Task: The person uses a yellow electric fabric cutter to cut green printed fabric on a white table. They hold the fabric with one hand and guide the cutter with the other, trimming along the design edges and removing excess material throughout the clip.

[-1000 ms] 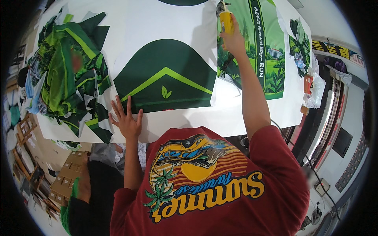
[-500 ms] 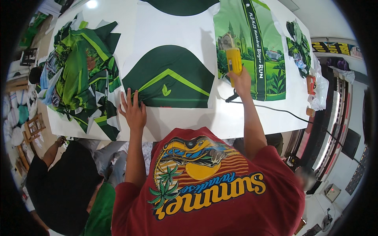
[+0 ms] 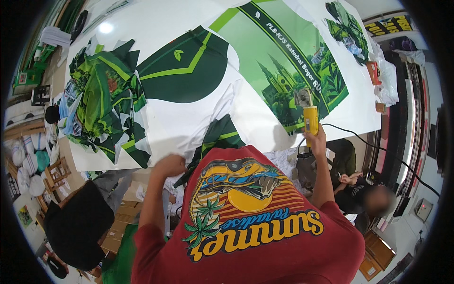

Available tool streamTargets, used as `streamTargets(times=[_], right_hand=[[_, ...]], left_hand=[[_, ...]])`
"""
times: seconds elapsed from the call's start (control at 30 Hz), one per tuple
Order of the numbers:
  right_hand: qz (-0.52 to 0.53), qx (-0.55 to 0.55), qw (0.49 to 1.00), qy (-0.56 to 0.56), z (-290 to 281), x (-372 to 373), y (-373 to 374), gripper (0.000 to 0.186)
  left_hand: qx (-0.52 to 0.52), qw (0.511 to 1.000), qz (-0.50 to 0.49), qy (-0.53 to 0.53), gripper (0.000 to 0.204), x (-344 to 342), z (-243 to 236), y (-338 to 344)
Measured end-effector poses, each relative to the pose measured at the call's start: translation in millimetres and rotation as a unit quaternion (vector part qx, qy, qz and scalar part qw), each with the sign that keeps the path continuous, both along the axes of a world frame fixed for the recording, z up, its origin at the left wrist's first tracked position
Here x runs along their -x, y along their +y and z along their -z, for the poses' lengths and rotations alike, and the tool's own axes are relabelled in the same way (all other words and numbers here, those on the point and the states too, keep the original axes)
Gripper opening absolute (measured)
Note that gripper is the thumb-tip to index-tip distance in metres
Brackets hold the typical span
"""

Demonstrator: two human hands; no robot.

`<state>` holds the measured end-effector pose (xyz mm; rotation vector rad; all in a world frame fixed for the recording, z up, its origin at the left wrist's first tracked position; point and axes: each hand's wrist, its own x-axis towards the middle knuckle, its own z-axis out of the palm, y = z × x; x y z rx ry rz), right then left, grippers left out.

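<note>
Yellow cutter (image 3: 310, 120) clamped in right hand (image 3: 318, 141), left hand (image 3: 170, 165) fisted on green fabric piece (image 3: 215, 139)

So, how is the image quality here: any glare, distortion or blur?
Head view: a bright glare spot sits on the white table at upper left; the fisheye bends the table edges and leaves black corners; the left hand looks slightly smeared, while the right hand and its yellow tool are sharp; a face at lower right is blurred out.
</note>
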<state>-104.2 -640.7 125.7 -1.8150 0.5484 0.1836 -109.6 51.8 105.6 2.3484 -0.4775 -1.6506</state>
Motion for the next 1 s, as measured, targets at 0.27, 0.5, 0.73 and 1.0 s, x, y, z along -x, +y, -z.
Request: streamTargets(times=[0.27, 0.5, 0.73, 1.0], right_hand=[[-0.12, 0.125, 0.985, 0.012, -18.5, 34.8, 163.3, 0.126], [-0.16, 0.23, 0.96, 0.014, 0.1, 2.1, 252.2, 0.117], [-0.128, 0.253, 0.959, 0.014, -0.7, -64.4, 300.5, 0.122], [-0.07, 0.243, 0.967, 0.008, 9.2, -101.9, 347.8, 0.118]], left_hand=[[-0.01, 0.838, -0.21, -0.503, 0.13, -140.5, 39.5, -56.9], [-0.048, 0.885, -0.26, -0.384, 0.147, -116.3, 58.3, -55.1], [-0.019, 0.874, -0.254, -0.414, 0.141, -107.4, 68.8, -45.8], [0.045, 0.834, -0.252, -0.489, 0.127, -100.3, 78.7, -35.2]])
